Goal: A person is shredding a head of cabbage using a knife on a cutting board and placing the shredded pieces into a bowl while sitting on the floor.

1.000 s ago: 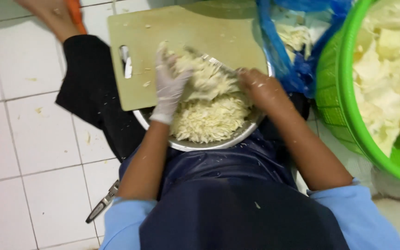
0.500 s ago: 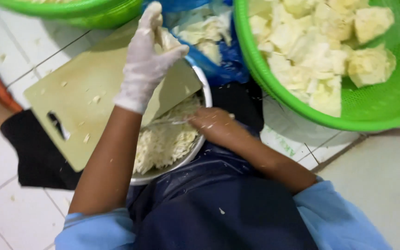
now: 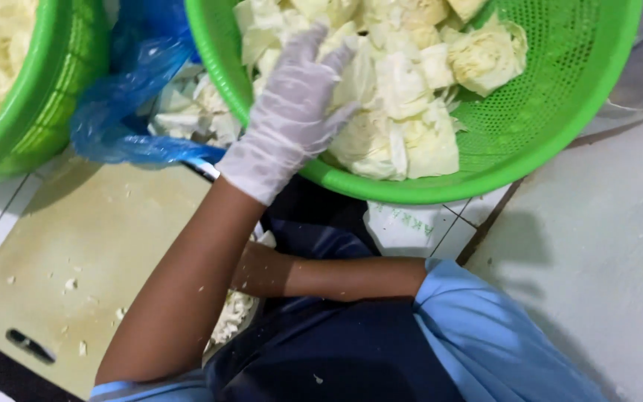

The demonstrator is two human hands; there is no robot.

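**Gloved hand on cabbage in green basket**

Head view: the left hand (image 3: 295, 112), in a thin white glove, reaches over the near rim of the green perforated basket (image 3: 560, 112). Its fingers are spread wide and rest flat on the cabbage chunks (image 3: 403, 97) piled inside the basket; they close around nothing. The right hand is hidden behind the left forearm, below the basket, so its grip cannot be told; only the right forearm (image 3: 336, 277) shows, lying across the dark apron (image 3: 336, 350). Left of the basket sits a blue plastic bag (image 3: 124, 112) holding more cabbage pieces. Further left stands a second green basket (image 3: 46, 104) with shredded cabbage. Below and left of the first basket lies a pale cutting board (image 3: 76, 253) with scattered scraps.
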